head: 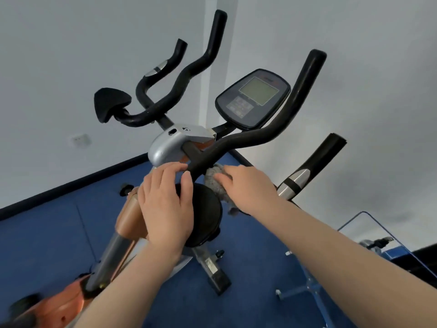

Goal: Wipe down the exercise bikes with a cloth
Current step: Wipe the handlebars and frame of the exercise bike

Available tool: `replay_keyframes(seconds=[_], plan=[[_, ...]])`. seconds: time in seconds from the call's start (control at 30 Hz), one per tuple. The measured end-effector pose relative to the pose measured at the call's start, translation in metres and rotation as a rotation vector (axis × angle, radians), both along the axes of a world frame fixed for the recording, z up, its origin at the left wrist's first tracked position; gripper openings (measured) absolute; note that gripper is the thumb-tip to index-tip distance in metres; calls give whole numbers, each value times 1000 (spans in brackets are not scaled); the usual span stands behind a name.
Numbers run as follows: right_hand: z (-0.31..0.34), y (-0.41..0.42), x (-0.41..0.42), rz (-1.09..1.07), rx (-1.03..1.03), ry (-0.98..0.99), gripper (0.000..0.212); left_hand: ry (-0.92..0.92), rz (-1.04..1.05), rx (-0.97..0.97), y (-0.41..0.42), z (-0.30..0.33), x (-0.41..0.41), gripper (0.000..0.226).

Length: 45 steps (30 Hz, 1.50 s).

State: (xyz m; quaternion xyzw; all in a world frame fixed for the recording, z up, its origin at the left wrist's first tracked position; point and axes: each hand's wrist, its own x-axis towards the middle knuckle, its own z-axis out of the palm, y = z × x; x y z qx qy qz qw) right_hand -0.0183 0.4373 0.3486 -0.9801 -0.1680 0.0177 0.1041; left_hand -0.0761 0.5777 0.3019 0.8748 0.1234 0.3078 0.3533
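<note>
An orange and silver exercise bike (175, 143) with black foam handlebars (260, 136) and a grey console (253, 98) fills the middle of the head view. My right hand (248, 188) grips a grey fluffy cloth (214, 179) against the underside of the right handlebar near its base. My left hand (165, 202) lies flat with straight fingers over the black elbow pad (205, 214), its fingertips touching the handlebar beside the silver stem cover. Part of the cloth hangs below my right hand.
The bike stands on a blue carpet (248, 268) in a corner of white walls (71, 67) with a dark skirting. A second black elbow pad (111, 105) sits at the left. A blue-framed machine (369, 235) stands at the lower right. A wall socket (79, 139) is at the left.
</note>
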Motion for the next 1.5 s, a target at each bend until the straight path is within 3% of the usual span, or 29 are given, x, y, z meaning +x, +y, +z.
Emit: replay_keyframes(seconds=[0.1,0.17,0.27,0.33,0.5,0.63,0.77,0.93,1.13,1.23,1.3,1.4,1.5], plan=[[-8,-21,-21,127,-227,-210,47,7,47,-77,2,-4,2,27],[-9,-20,-14,113,-166,-190,42,2,60,-116,2,-3,3,27],[3,6,14,9,103,106,43,9,53,-162,2,-3,4,29],[4,15,17,7,204,148,42,4,40,-208,3,-2,4,32],[1,-19,-16,67,-155,-92,40,-42,-53,-383,9,-8,7,29],[12,-4,-2,-10,-70,24,39,-39,-123,-525,13,-12,7,28],[7,19,11,-78,147,102,36,-76,-175,-580,19,-18,7,28],[7,-17,-21,-5,-94,-60,44,-76,-184,-589,21,-18,6,27],[8,19,5,-71,121,-18,31,-59,-124,-595,18,-12,2,22],[18,-2,5,53,59,-4,21,-54,-63,-588,14,-4,-4,19],[38,-20,7,119,132,-67,11,-63,-6,-608,5,3,-8,19],[66,-23,23,258,404,-324,26,-63,31,-711,-15,12,-11,17],[69,4,37,587,296,-287,28,-87,93,-736,-22,15,-13,16]])
